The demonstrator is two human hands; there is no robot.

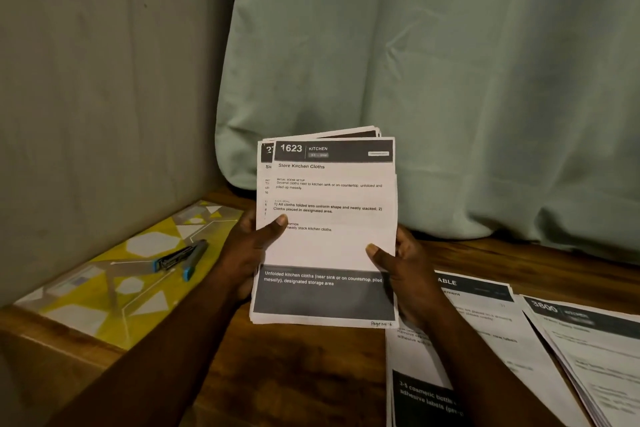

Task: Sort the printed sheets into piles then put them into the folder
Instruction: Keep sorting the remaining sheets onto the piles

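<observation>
Held upright just above the table [311,364]: a stack of printed sheets [329,246], clasped at its left edge by the left hand [247,253] and at its right edge by the right hand [407,270], thumbs on the front page, fingers [246,224] curled behind.

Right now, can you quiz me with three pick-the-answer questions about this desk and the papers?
1. Where is the black-and-blue tool? A) on the yellow folder B) in a cup C) on a chair
2. How many paper piles lie on the table? A) one B) two C) four
3. How is the stack of sheets held? A) flat on the table B) tucked in the folder C) gripped by the left hand and right hand
Answers: 1 A, it lies on the folder at left. 2 B, two piles show at right. 3 C, a thumb presses each side.
</observation>
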